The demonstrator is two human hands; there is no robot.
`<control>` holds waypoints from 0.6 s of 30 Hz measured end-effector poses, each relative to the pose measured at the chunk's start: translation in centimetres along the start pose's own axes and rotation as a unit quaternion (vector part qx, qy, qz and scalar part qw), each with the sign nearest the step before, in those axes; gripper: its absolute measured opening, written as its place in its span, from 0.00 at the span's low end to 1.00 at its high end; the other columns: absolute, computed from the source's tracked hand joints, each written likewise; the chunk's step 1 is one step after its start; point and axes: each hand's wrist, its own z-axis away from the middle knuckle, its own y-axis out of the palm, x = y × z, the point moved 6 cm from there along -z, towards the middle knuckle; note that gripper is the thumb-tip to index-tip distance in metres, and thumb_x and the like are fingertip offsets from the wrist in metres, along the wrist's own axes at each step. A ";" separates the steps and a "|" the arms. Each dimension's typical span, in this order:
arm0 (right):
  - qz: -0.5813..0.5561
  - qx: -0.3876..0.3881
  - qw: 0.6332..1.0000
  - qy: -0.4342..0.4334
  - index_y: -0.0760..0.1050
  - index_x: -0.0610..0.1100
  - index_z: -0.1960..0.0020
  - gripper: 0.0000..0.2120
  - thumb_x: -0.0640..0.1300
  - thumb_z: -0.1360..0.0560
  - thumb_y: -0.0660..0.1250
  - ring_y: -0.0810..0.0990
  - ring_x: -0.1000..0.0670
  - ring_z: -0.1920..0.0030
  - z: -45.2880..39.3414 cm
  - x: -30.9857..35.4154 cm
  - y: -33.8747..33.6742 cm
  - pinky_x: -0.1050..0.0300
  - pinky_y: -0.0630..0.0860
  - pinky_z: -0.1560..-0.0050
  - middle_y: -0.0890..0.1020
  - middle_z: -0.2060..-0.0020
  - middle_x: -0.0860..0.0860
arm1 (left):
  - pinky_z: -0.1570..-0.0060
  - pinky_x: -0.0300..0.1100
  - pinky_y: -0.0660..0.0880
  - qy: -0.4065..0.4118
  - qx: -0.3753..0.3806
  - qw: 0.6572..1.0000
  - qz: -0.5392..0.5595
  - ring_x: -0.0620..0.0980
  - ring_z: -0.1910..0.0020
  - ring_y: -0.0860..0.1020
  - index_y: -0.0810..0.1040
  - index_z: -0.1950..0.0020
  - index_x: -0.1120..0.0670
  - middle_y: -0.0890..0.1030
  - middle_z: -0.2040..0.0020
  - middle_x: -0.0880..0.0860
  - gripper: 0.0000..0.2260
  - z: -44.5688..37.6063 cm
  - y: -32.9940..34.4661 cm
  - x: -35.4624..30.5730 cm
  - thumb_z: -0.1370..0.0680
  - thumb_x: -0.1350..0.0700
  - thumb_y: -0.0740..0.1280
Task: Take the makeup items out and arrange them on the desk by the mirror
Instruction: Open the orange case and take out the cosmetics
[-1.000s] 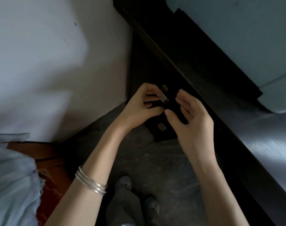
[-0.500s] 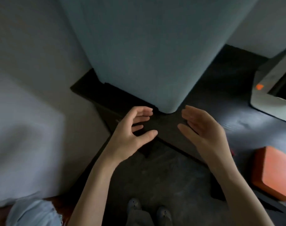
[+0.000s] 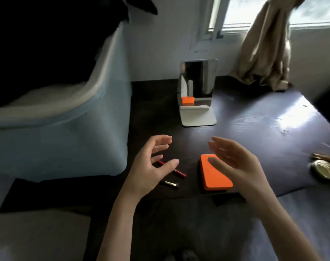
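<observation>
Orange stands out first: a flat orange case [image 3: 216,172] lies near the front edge of the dark wooden desk [image 3: 254,129], straight in front of the small standing mirror [image 3: 197,81], which reflects it. Just to the left of the case lie a thin red pencil [image 3: 179,172] and a short gold-capped stick [image 3: 171,184], and a round gold compact [image 3: 324,169] sits well apart at the right edge of the view. Both hands hang over the desk with nothing in them: the left hand [image 3: 151,166] is loosely spread, fingers curled, above the upper end of the red pencil, and the right hand [image 3: 233,161] is open with its palm turned inward, above the case's right side. The likeliest slip from here is a careless sweep, since the pencil and the stick are slim, probably roll easily and lie close to the front edge, so a brushing finger could send either one to the floor. A large pale blue bin [image 3: 66,129] crowds the left of the desk, leaving little room there for arranging. The compact is blurred, so its exact placement is hard to judge.
</observation>
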 end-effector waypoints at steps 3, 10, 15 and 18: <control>-0.012 -0.049 0.999 0.012 0.76 0.54 0.47 0.19 0.34 0.31 0.72 0.80 0.59 0.46 0.8 0.4 -2.5 0.64 0.74 0.41 0.83 0.47 0.52 | 0.41 0.37 0.72 0.014 0.031 0.999 0.008 0.36 0.39 0.73 0.72 0.40 0.44 0.76 0.41 0.39 0.20 -1.2 1.8 -1.5 0.32 0.51 0.70; -0.021 -0.113 0.993 0.034 0.77 0.50 0.45 0.18 0.34 0.31 0.72 0.80 0.59 0.45 1.3 -0.8 -5.9 0.66 0.73 0.40 0.82 0.47 0.52 | 0.42 0.37 0.72 0.013 0.088 0.996 0.022 0.36 0.39 0.73 0.73 0.42 0.43 0.76 0.40 0.40 0.18 -3.1 5.9 -1.7 0.28 0.57 0.72; 0.000 -0.112 0.992 0.059 0.76 0.54 0.46 0.19 0.35 0.31 0.73 0.80 0.60 0.45 -0.5 -3.4 -7.5 0.66 0.73 0.41 0.82 0.47 0.55 | 0.41 0.38 0.72 -0.018 0.093 0.995 0.027 0.37 0.40 0.73 0.72 0.42 0.41 0.76 0.42 0.40 0.19 -4.9 8.7 0.1 0.28 0.57 0.72; 0.026 -0.083 0.993 0.084 0.75 0.57 0.47 0.20 0.37 0.31 0.73 0.79 0.62 0.45 -2.3 -6.0 -8.1 0.67 0.73 0.42 0.81 0.47 0.56 | 0.41 0.39 0.72 -0.057 0.081 0.995 0.033 0.38 0.40 0.74 0.71 0.40 0.42 0.76 0.41 0.42 0.21 -6.1 10.3 1.9 0.28 0.59 0.71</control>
